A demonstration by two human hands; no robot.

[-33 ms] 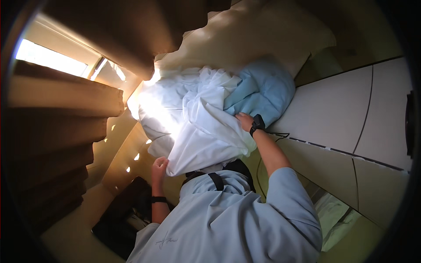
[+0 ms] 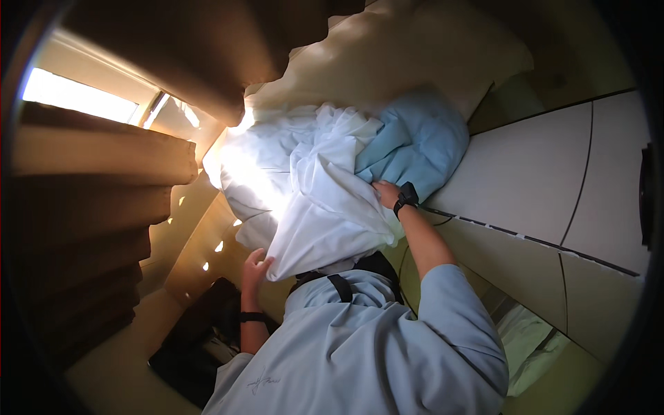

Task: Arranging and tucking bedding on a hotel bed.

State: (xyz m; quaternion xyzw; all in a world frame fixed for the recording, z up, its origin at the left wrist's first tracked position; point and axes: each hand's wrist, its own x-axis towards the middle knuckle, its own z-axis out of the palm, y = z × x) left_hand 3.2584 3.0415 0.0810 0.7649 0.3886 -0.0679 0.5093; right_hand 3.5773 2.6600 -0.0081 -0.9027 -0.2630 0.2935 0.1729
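A large white cloth (image 2: 330,221), like a bed sheet or quilt cover, lies bunched and draped toward me, its near corner hanging by my waist. Beside that corner is my left hand (image 2: 256,267), thumb and forefinger apart, the thumb at the cloth's edge. My right hand (image 2: 386,193) is closed on the white cloth's right side, its fingertips partly hidden in the folds. Just beyond it bulges a puffy light-blue quilt (image 2: 422,142), partly under the white cloth.
Brown curtains (image 2: 97,200) hang at the left by a bright window (image 2: 79,93). A beige sheet (image 2: 408,55) spreads at the far side. White panels (image 2: 519,173) stand at the right. A black bag-like object (image 2: 194,339) sits on the lower left.
My left thumb and forefinger, pinched on the cloth's corner before, have come apart. The right hand and the cloth look nearly the same.
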